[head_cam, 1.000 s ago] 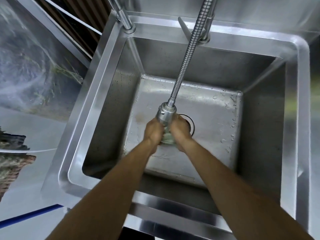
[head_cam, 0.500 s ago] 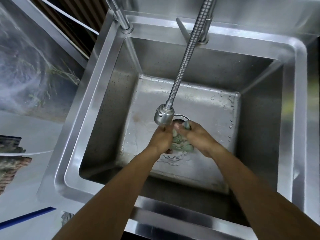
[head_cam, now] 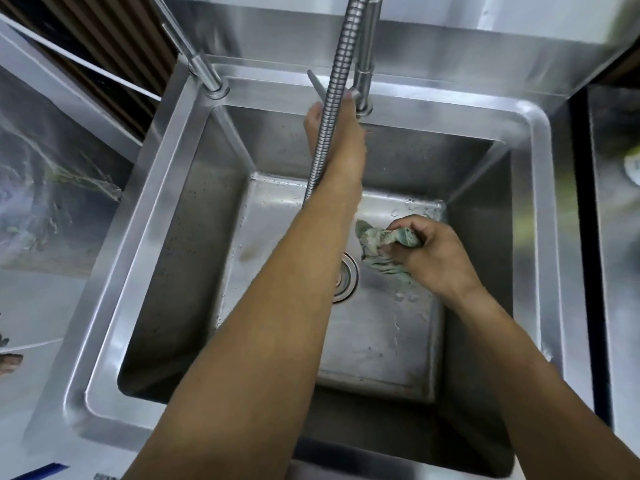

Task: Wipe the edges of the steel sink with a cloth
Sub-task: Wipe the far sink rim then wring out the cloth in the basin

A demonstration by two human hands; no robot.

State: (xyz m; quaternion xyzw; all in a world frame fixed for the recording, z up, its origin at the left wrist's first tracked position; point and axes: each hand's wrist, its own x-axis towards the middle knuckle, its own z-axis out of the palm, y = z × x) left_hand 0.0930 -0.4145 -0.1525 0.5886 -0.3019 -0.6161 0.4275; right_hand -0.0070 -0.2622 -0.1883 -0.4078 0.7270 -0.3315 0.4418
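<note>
Landmark: the drain (head_cam: 346,277) in the floor of the steel sink (head_cam: 152,237).

Right hand (head_cam: 433,258) is sitting low in the basin, just right of the drain and a bit toward the back wall. Fingers (head_cam: 412,225) are curled tight, clamping a crumpled green-and-white cloth (head_cam: 379,245). Cloth is bunching out of the fist toward the drain, its lower edge hanging near the basin floor; can't tell whether it is touching the steel. It is inside the basin, well clear of the sink's rim.

Left hand (head_cam: 337,133) is reaching well behind the drain, up at the back rim beside the faucet base (head_cam: 363,95). The coiled metal spray hose (head_cam: 329,109) is crossing in front of that hand and hiding much of it; one fingertip is showing close to the faucet base. Can't tell whether those fingers are spread or gripping anything. A flat faucet lever (head_cam: 317,86) is sticking out just left of the hand. The left forearm is crossing over the drain, covering its left half.

A second steel post (head_cam: 204,76) is standing on the back-left corner of the rim, far left of the drain. Water droplets (head_cam: 412,204) are beading on the basin floor behind the right hand.
</note>
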